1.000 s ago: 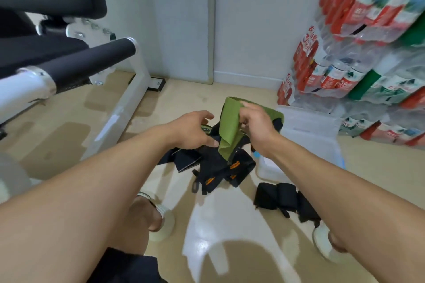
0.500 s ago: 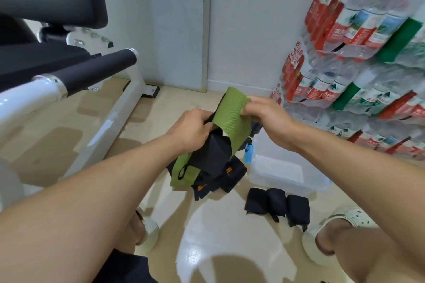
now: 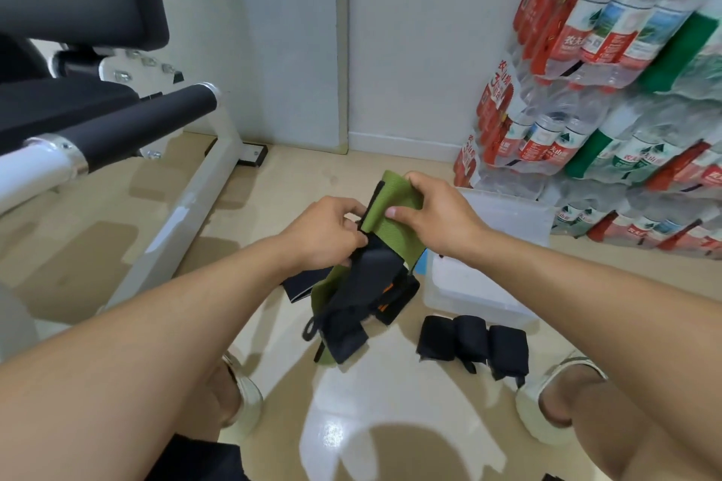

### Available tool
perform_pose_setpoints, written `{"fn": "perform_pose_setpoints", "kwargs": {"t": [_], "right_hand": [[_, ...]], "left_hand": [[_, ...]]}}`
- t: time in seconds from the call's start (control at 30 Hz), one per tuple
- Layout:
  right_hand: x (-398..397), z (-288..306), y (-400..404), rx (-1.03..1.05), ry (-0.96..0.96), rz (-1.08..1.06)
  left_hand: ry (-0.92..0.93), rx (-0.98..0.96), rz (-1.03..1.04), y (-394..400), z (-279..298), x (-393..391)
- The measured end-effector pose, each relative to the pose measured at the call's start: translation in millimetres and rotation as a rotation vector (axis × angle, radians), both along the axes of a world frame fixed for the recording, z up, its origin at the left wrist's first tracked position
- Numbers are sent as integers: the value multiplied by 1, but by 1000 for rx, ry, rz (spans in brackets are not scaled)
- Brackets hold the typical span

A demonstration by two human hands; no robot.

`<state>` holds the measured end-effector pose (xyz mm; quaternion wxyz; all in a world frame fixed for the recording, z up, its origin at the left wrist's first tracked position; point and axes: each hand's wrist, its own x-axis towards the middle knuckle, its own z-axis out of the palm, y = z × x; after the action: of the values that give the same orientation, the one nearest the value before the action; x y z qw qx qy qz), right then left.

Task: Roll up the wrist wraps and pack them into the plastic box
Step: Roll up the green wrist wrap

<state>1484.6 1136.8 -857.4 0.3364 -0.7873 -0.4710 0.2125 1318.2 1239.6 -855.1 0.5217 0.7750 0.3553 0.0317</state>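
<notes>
Starting the roll on the green wrist wrap point(image 3: 394, 203), held up over the floor in the head view.

From the head camera we see our left hand point(image 3: 326, 230) pinching the wrap where its black end point(image 3: 367, 277) begins, while our right hand point(image 3: 437, 215) pinches the top edge, thumb in front and fingers behind. To roll well, we judge we should keep the strip taut between both pinches, turn the top edge over tightly and keep the side edges aligned so the roll does not cone. We count one green wrap in hand, three rolled black wraps point(image 3: 472, 342) lying side by side on the floor, and one clear plastic box point(image 3: 508, 215) just beyond them. More loose dark straps point(image 3: 394, 299) lie under the hanging wrap; we cannot tell how many.
</notes>
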Motion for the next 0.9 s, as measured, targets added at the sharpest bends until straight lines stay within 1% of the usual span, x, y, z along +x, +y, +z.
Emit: {"fn": "perform_pose_setpoints", "kwargs": {"t": [0.07, 0.1, 0.13, 0.2, 0.3, 0.37, 0.47, 0.53, 0.57, 0.63, 0.7, 0.8, 0.9], "right_hand": [[0, -4, 3, 5, -15, 45], [-1, -3, 4, 5, -28, 73], [-1, -4, 5, 14, -37, 98], [-3, -5, 4, 39, -80, 101], [-9, -2, -1, 127, -183, -24], [-13, -2, -3, 173, -169, -72], [-14, -5, -7, 84, -68, -7], [-16, -8, -10, 26, -44, 81], [-18, -9, -12, -7, -83, 156], [-20, -12, -17, -116, -257, 304], [-22, -18, -20, -142, -390, 347], [-27, -21, -19, -93, -370, 297], [-27, -18, -19, -167, -395, 370]], "left_hand": [[-23, -154, 20, -2, 0, -2], [-24, -188, 16, -1, 0, -3], [-18, -191, 10, -1, 1, -3], [-12, -133, 43, 1, -1, -3], [-28, -121, 145, 0, -4, 2], [-45, -110, 176, -3, -5, 6], [-36, -22, 240, -5, -5, 11], [-48, -15, 293, -2, -5, 13], [-56, -19, 323, 0, -4, 13], [-72, -46, 383, 4, -2, 13], [-75, -54, 412, 7, -1, 12], [-56, -44, 405, 8, -4, 11], [-7, 58, 399, 12, -7, 10]]}}
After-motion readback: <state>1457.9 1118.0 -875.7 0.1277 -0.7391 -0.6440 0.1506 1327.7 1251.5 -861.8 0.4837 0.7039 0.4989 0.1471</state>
